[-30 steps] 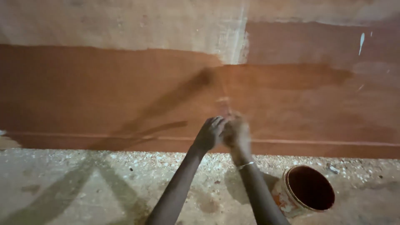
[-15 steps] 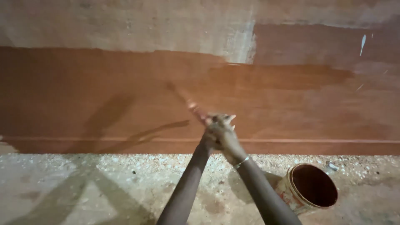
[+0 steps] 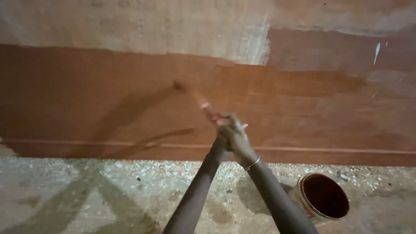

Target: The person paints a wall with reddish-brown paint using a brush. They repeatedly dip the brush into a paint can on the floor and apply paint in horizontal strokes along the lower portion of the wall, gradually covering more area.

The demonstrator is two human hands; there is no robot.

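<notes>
Gripping one brush, two hands

Your left hand (image 3: 220,145) and right hand (image 3: 235,135) close together around the paintbrush (image 3: 197,99) handle. Its blurred bristle end meets the red-brown wall (image 3: 86,95). An open paint can (image 3: 323,197) stands on the speckled floor (image 3: 86,190) beside your right forearm.

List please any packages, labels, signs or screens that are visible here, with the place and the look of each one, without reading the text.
Paint tin: on the speckled floor at lower right, beside the right forearm; round, open, tilted toward the camera, dark red-brown inside, pale outer wall with a label band too blurred to describe.
Signs and screens: none in view; the wall carries only red-brown paint below and bare pale plaster above.
</notes>
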